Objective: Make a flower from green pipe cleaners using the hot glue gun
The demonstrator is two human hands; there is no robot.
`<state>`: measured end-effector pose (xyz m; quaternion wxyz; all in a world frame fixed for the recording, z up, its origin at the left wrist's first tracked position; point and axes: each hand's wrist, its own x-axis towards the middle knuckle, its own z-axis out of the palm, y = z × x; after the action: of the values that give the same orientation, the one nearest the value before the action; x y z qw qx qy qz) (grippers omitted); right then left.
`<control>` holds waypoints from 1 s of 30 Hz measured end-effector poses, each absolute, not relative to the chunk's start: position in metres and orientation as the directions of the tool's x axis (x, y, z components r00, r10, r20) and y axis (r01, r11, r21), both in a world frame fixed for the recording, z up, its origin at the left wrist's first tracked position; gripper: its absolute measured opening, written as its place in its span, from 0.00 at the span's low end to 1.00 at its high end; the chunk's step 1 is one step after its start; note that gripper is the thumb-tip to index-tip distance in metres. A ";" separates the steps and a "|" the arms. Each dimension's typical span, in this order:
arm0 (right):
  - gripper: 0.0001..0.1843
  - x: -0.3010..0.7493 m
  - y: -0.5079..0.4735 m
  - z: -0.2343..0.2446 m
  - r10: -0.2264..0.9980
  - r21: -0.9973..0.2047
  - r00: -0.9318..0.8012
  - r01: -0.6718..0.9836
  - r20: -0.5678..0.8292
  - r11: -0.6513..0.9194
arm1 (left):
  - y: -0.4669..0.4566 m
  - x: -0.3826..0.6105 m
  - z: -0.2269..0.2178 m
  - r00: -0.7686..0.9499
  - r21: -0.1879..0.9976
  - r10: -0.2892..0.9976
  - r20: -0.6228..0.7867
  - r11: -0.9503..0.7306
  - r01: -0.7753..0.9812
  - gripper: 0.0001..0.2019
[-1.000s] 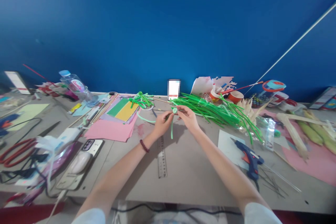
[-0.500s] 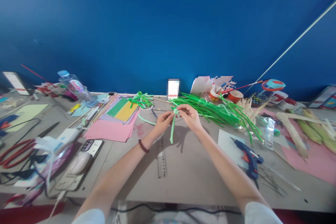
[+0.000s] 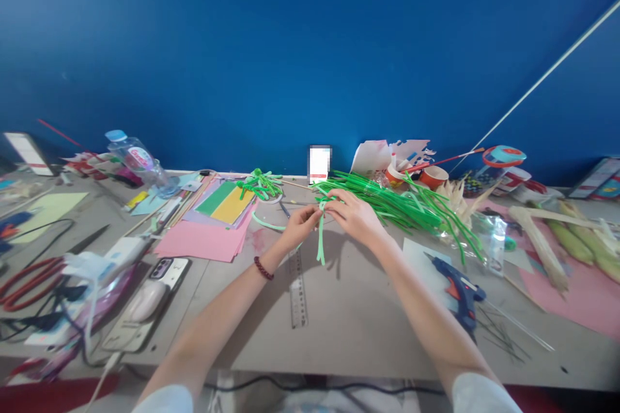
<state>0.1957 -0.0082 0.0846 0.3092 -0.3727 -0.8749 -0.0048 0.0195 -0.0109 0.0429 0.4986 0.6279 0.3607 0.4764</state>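
Between my fingertips is a light green pipe cleaner (image 3: 320, 246), bent at the top and with its ends hanging down. My left hand (image 3: 301, 224) pinches it from the left, a beaded bracelet on the wrist. From the right, my right hand (image 3: 356, 216) closes finger and thumb on its upper part. The exact bend is partly hidden by the fingers. Just behind my right hand lies a large bundle of green pipe cleaners (image 3: 387, 200). Below my left hand a ruler (image 3: 298, 293) rests on the table.
Left of my hands are pink paper sheets (image 3: 201, 241) and a clump of twisted green pipe cleaners (image 3: 264, 184). Further left lie a phone (image 3: 123, 329), scissors (image 3: 33, 281) and a tilted bottle (image 3: 140, 158). A glue gun (image 3: 460, 293) lies at the right. A lit screen (image 3: 318, 164) stands at the wall.
My right hand has turned and shifted slightly, its fingers now more over the top of the pipe cleaner. The hanging ends have swung a little to the right.
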 end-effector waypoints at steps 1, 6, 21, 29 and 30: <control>0.12 0.195 -0.008 0.084 0.652 -0.215 -0.526 0.664 0.546 0.716 | -0.011 0.020 0.042 0.286 0.968 0.927 0.243 -0.251 -0.012 0.20; 0.12 0.191 -0.008 0.079 0.662 -0.271 -0.492 0.648 0.564 0.712 | -0.011 0.020 0.040 0.277 0.959 0.926 0.258 -0.279 0.041 0.20; 0.16 0.183 -0.009 0.072 0.624 -0.269 -0.451 0.629 0.638 0.730 | -0.010 0.020 0.049 0.229 0.952 0.928 0.292 -0.306 0.027 0.22; 0.12 0.182 -0.009 0.071 0.709 -0.442 -0.342 0.595 0.616 0.671 | -0.012 0.020 0.045 0.130 0.939 0.939 0.318 -0.331 0.098 0.17; 0.11 0.179 -0.009 0.070 0.734 -0.514 -0.311 0.552 0.604 0.657 | -0.012 0.020 0.044 0.104 0.931 0.937 0.334 -0.345 0.118 0.16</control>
<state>0.1794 -0.0092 0.0700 0.4291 -0.4005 -0.8026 0.1061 0.0199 -0.0117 0.0440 0.3914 0.6317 0.4173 0.5232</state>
